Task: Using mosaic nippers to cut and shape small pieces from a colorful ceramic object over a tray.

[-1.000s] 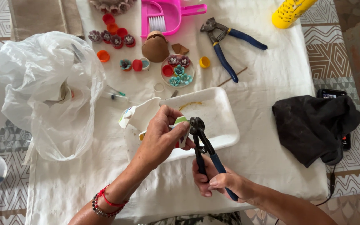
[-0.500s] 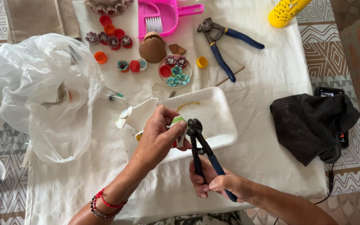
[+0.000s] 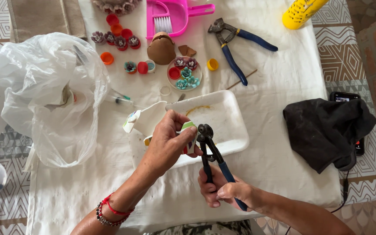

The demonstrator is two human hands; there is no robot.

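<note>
- A small tile piece (image 3: 189, 130), white w/ a green edge and a red patch, is pinched in the left hand (image 3: 168, 146); fingers are curled tight round it, thumb on top.
- The piece is held over the near-left corner of the white tray (image 3: 227, 119), just left of centre frame.
- Blue-handled nippers (image 3: 212, 156) are gripped by the right hand (image 3: 227, 193), at approx 5 o'clock from the left hand; fingers are wrapped closed round both handles, which sit near together.
- The nippers' dark round metal head is set against the piece's right edge; whether the jaws bite it cannot be told.
- The tray is a shallow rounded rectangle, smooth plastic or foam, w/ a yellowish stain near its far rim.
- A crinkled translucent plastic bag (image 3: 51, 95) lies at approx 9 o'clock from the hands.
- At 12 o'clock: a small round dish (image 3: 184, 73) w/ red and teal pieces, a brown domed clay object (image 3: 161, 48), a pink dustpan w/ brush (image 3: 170, 17).
- A second pair of blue-handled pliers (image 3: 236, 45) is laid at 1 o'clock, handles splayed.
- A dark crumpled cloth (image 3: 325, 130) is seen at 3 o'clock.
- All rests on a white wrinkled fabric cover (image 3: 283, 78).
</note>
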